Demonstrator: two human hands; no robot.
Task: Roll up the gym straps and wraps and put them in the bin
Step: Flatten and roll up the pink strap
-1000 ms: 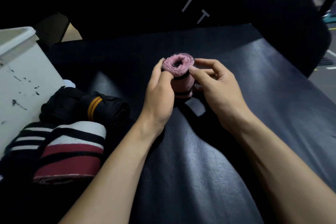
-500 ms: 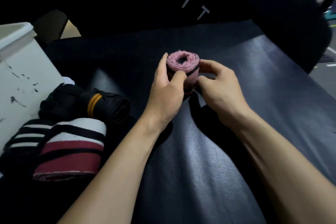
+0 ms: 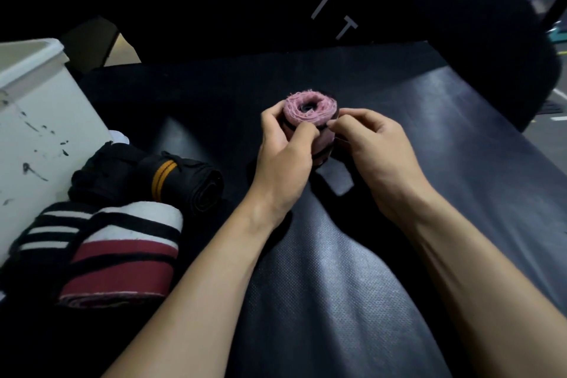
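A pink wrap with black stripes [image 3: 310, 110] stands rolled on end on the black padded bench [image 3: 352, 285]. My left hand [image 3: 280, 159] grips the roll from its left side, thumb across the front. My right hand [image 3: 374, 150] pinches the roll's outer layer on the right. A black strap tail [image 3: 336, 179] trails from the roll onto the bench between my hands. The white bin [image 3: 36, 120] stands at the far left.
Beside the bin lie a rolled black wrap with orange stripes [image 3: 184, 178], a maroon, white and black wrap [image 3: 122, 258] and a black and white striped wrap [image 3: 46, 230]. A dark backrest with letters [image 3: 319, 3] rises behind the bench. Floor shows past the bench's right edge.
The roll has been lowered slightly and both hands have closed tighter round it. My right fingers have moved from the side of the roll to pinch its front edge.
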